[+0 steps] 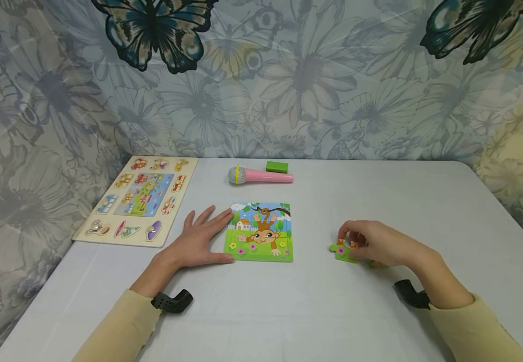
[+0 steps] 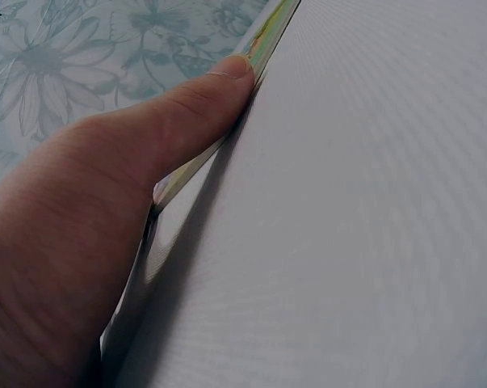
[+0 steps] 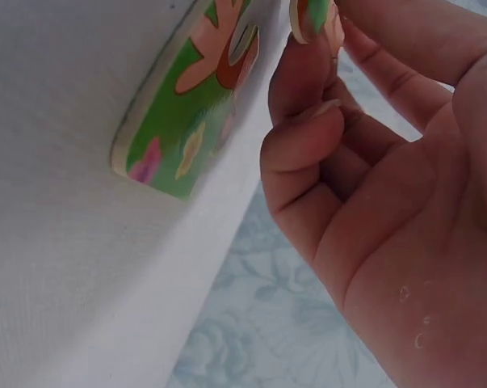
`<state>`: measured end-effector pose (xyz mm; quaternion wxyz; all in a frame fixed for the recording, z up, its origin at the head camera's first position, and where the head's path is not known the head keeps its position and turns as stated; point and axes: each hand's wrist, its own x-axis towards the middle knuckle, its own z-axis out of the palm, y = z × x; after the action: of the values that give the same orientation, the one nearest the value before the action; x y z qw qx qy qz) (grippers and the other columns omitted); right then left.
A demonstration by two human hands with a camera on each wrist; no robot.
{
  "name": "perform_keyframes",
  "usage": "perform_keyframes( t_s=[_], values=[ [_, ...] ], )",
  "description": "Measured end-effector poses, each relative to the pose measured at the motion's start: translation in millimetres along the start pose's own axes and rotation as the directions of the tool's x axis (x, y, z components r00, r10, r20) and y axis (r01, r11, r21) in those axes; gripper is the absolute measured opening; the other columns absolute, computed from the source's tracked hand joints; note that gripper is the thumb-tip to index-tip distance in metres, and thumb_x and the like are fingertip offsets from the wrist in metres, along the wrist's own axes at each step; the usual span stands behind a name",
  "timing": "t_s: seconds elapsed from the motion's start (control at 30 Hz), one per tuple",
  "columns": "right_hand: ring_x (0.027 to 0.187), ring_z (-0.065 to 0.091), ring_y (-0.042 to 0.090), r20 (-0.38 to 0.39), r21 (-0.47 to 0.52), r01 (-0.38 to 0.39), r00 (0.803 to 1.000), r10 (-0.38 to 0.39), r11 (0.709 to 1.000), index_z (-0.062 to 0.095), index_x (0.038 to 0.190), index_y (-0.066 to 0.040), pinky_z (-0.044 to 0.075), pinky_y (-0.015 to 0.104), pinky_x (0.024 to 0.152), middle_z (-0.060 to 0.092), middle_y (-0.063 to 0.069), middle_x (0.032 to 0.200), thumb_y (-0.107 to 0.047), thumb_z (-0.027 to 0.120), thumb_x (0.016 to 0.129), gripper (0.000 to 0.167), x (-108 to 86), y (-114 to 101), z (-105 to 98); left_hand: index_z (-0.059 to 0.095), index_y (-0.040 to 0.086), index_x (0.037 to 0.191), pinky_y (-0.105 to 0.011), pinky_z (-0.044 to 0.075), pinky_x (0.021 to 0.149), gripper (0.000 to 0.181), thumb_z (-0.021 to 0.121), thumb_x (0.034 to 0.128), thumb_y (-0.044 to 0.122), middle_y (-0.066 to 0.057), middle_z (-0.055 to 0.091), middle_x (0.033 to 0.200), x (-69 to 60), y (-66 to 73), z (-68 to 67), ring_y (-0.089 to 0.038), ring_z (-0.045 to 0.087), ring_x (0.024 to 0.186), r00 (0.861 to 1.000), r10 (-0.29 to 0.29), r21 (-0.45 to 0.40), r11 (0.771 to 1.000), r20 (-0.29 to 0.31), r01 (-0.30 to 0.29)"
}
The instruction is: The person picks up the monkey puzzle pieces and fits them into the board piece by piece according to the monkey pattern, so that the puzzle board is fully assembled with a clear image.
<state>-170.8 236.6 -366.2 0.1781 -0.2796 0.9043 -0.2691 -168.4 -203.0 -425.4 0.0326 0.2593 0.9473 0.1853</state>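
My left hand (image 1: 200, 241) lies with fingers spread at the left side of a square monkey jigsaw puzzle (image 1: 261, 239). Its fingertips and thumb touch the puzzle's left edge; the left wrist view shows the straight thumb (image 2: 191, 113) against that edge. Further right, my right hand (image 1: 381, 244) pinches a green jigsaw piece (image 1: 343, 253) with a pink flower, partly covered by the fingers. A second jigsaw piece (image 3: 178, 121), green with pink and yellow flowers, lies on the table under this hand, mostly hidden in the head view.
A cream wooden board (image 1: 125, 234) with pictured shapes lies at the back left. Behind the puzzle are a pink toy microphone (image 1: 266, 176) and a green block (image 1: 277, 167). A floral cloth (image 1: 311, 100) hangs along the far edge of the white table (image 1: 288, 311).
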Motion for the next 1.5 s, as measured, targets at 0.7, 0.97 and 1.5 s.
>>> perform_keyframes(
  t_s=[0.7,0.97,1.5],
  values=[
    [0.069,0.052,0.011,0.024,0.124,0.093,0.995,-0.097,0.988,0.064,0.108,-0.019,0.044,0.026,0.062,0.053,-0.004,0.078,-0.01,0.066,0.098,0.014,1.8,1,-2,0.031,0.017,0.161,-0.069,-0.003,0.112,0.106,0.069,0.0783,0.072,0.003,0.025,0.166,1.6,-2.4,1.2,-0.034,0.009,0.153,1.0,0.002,0.008,1.0,-0.007,-0.001],
    [0.072,0.054,0.012,0.053,0.09,0.106,0.992,-0.111,0.99,0.065,0.109,-0.02,0.046,0.026,0.066,0.056,-0.005,0.081,-0.008,0.065,0.098,0.016,17.3,-15,3,0.031,0.017,0.161,-0.069,-0.003,0.111,0.105,0.069,0.0784,0.071,0.004,0.025,0.166,0.5,-1.4,0.5,-0.034,0.008,0.153,1.0,-0.006,-0.004,1.0,0.002,0.006],
    [0.075,0.053,0.016,0.05,0.092,0.2,0.977,-0.205,0.975,0.066,0.108,-0.015,0.045,0.029,0.067,0.055,-0.003,0.083,-0.003,0.065,0.096,0.018,72.3,-50,11,0.029,0.019,0.161,-0.067,-0.004,0.113,0.107,0.068,0.078,0.073,0.007,0.022,0.166,0.8,-1.3,0.5,-0.031,0.007,0.153,1.0,-0.019,0.006,1.0,0.021,0.019]
  ],
)
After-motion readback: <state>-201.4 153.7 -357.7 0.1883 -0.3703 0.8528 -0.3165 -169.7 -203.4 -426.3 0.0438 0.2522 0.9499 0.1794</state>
